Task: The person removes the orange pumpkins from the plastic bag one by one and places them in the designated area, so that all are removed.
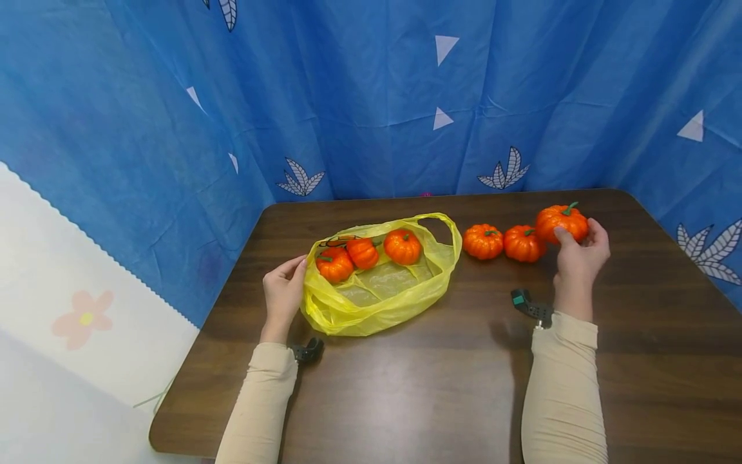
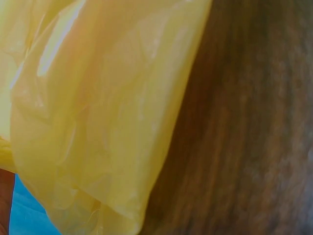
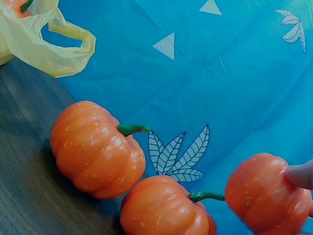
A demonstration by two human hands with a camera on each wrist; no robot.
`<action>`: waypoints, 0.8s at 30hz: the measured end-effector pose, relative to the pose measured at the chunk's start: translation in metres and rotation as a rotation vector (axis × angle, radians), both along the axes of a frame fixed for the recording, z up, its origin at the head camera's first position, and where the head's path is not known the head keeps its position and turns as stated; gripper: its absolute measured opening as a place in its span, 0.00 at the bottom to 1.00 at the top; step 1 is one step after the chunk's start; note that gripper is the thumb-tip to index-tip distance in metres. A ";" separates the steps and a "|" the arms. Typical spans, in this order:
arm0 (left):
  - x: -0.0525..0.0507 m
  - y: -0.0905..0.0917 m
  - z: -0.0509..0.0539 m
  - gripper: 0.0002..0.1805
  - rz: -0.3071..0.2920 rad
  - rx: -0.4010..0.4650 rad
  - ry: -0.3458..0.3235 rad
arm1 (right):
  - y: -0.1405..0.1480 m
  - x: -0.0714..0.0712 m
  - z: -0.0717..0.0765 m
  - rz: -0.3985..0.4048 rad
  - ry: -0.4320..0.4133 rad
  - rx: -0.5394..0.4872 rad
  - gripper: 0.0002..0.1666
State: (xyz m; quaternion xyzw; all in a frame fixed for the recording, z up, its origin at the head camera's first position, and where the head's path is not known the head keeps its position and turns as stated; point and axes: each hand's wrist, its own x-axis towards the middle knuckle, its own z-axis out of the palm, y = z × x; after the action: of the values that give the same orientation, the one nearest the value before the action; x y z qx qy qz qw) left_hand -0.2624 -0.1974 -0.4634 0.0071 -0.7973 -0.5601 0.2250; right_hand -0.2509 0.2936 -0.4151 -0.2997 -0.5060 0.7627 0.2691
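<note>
A yellow plastic bag (image 1: 400,308) lies open on the table with 3 small orange pumpkins inside, one of them a pumpkin (image 1: 402,247) near the handle loop. At the bag's left rim, my left hand (image 1: 284,293) pinches the plastic; the left wrist view is mostly filled by the yellow film. My right hand (image 1: 581,258) grips another pumpkin (image 1: 561,223) with a green stem, held up off the table at the right. Beside it two pumpkins, a left one (image 3: 98,149) and a right one (image 3: 164,208), sit on the table between the bag and my right hand.
The brown wooden table (image 1: 406,386) has a rounded far edge against a blue curtain (image 1: 371,96) with white leaf and triangle prints. A pale cloth with a flower (image 1: 85,318) hangs at the left. Dark wrist mounts sit on both forearms.
</note>
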 end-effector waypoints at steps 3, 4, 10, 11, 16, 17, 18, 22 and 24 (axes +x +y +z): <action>0.000 0.000 -0.001 0.13 0.003 0.001 -0.004 | 0.003 0.000 -0.002 -0.039 0.022 -0.046 0.39; 0.001 0.000 0.000 0.13 0.004 0.002 -0.004 | 0.004 0.000 -0.003 -0.050 0.031 -0.060 0.39; 0.001 -0.001 -0.001 0.12 0.010 0.000 0.000 | 0.008 0.003 -0.009 -0.073 0.003 -0.096 0.40; 0.001 -0.001 -0.001 0.12 0.010 -0.002 0.001 | 0.009 0.003 -0.010 -0.072 -0.011 -0.093 0.40; 0.001 -0.002 -0.001 0.13 0.007 -0.001 0.000 | 0.011 0.004 -0.018 -0.068 -0.057 -0.071 0.40; 0.001 -0.002 -0.001 0.13 0.005 -0.001 0.001 | 0.012 0.003 -0.020 -0.067 -0.059 -0.068 0.40; 0.001 -0.002 -0.001 0.13 0.005 -0.002 0.000 | 0.012 0.003 -0.021 -0.069 -0.058 -0.067 0.40; 0.000 -0.001 -0.001 0.13 0.009 -0.007 -0.008 | 0.014 0.002 -0.025 -0.087 -0.046 -0.075 0.39; 0.000 0.000 -0.001 0.13 0.012 -0.010 -0.012 | 0.014 0.002 -0.027 -0.101 -0.038 -0.082 0.39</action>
State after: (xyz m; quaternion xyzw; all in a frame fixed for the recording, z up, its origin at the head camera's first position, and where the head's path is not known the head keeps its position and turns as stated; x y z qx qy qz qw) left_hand -0.2627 -0.1979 -0.4645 0.0140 -0.8014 -0.5546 0.2234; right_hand -0.2492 0.3081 -0.4419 -0.3501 -0.4634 0.7625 0.2852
